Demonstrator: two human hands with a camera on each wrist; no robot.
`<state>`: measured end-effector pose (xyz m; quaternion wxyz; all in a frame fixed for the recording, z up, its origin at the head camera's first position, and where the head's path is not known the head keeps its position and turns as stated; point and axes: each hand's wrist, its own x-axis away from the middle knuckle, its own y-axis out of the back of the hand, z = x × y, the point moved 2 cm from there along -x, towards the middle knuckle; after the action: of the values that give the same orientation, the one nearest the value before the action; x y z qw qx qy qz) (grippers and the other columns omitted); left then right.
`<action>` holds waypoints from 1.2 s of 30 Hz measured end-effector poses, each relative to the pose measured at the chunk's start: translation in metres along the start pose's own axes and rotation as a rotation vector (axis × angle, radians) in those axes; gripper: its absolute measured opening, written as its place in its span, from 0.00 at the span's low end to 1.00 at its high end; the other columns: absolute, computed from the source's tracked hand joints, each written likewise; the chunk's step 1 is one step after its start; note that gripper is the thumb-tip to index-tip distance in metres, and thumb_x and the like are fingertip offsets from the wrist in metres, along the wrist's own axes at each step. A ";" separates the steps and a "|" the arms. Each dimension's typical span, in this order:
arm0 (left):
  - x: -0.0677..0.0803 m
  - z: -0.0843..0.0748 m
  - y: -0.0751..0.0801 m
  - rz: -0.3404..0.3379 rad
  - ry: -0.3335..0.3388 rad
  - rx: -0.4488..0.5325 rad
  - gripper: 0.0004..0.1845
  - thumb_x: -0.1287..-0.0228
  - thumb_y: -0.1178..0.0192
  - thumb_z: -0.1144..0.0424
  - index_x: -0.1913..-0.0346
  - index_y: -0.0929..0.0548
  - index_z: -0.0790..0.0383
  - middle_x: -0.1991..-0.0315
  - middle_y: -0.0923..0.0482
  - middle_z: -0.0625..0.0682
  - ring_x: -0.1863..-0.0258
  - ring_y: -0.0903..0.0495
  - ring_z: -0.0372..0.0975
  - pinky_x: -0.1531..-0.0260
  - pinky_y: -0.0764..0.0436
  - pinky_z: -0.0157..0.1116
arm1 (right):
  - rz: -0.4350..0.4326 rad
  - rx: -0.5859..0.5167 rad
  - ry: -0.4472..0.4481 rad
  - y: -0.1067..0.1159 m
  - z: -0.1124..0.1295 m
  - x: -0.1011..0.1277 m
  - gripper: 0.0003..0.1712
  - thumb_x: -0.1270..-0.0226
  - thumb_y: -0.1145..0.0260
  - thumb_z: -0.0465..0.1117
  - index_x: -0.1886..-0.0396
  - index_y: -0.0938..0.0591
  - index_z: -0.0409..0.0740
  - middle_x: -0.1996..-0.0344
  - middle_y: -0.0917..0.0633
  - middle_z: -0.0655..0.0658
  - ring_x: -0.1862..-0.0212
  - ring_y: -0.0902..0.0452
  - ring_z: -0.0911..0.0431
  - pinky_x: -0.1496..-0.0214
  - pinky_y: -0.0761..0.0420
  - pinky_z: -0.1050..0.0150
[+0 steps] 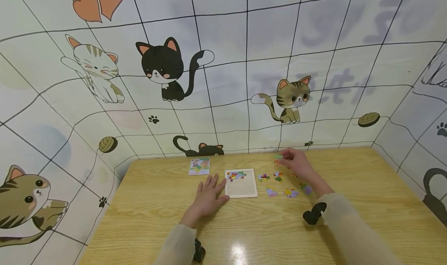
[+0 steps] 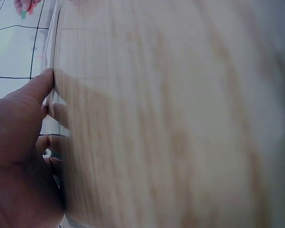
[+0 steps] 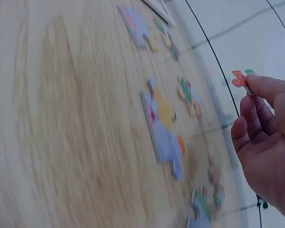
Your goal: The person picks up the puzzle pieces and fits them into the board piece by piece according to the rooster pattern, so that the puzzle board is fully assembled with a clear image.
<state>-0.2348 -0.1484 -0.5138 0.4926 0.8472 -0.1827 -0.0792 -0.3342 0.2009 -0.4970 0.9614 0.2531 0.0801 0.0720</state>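
The left hand (image 1: pixel 207 197) lies flat, fingers spread, pressing the table (image 1: pixel 349 234) at the puzzle tray's (image 1: pixel 241 187) 9 o'clock edge, bracing it; the right hand (image 1: pixel 297 162) pinches 1 puzzle piece (image 3: pixel 241 80), raised at the tray's 2 o'clock; loose pieces (image 1: pixel 279 185) lie between, within reach.

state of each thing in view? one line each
left hand: fingers flat on the table, touching the tray's left edge
right hand: pinching a puzzle piece, lifted
puzzle tray: flat on the table, only its top row partly filled
loose pieces: scattered right of the tray, unplaced
picture card: lying flat, untouched
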 end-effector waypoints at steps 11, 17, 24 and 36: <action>0.001 0.001 -0.002 -0.001 0.000 -0.010 0.34 0.23 0.43 0.48 0.22 0.34 0.62 0.20 0.51 0.68 0.21 0.56 0.62 0.28 0.57 0.67 | 0.122 -0.097 0.045 -0.045 0.019 -0.006 0.16 0.28 0.32 0.35 0.47 0.20 0.28 0.60 0.18 0.39 0.63 0.21 0.51 0.65 0.17 0.56; 0.001 0.002 -0.002 -0.003 -0.002 -0.012 0.35 0.23 0.44 0.47 0.22 0.34 0.62 0.20 0.51 0.67 0.21 0.57 0.62 0.28 0.58 0.67 | 0.164 -0.131 0.008 -0.071 0.029 -0.006 0.13 0.28 0.34 0.32 0.49 0.20 0.28 0.62 0.19 0.40 0.65 0.22 0.52 0.66 0.19 0.60; 0.000 0.000 -0.002 0.000 0.000 -0.009 0.34 0.23 0.44 0.48 0.22 0.34 0.62 0.20 0.51 0.67 0.21 0.57 0.62 0.28 0.58 0.67 | 0.180 -0.132 -0.051 -0.093 0.038 -0.005 0.12 0.30 0.33 0.31 0.50 0.19 0.31 0.62 0.19 0.41 0.65 0.21 0.52 0.65 0.17 0.59; 0.000 -0.001 0.001 -0.012 -0.019 0.004 0.34 0.24 0.43 0.51 0.22 0.34 0.63 0.20 0.51 0.69 0.21 0.57 0.64 0.29 0.59 0.68 | 0.192 -0.082 -0.074 -0.095 0.040 -0.003 0.12 0.31 0.32 0.31 0.50 0.18 0.32 0.64 0.16 0.42 0.69 0.20 0.53 0.66 0.17 0.60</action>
<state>-0.2345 -0.1481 -0.5128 0.4889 0.8484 -0.1821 -0.0898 -0.3206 0.0998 -0.5094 0.9620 0.2224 0.0168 0.1578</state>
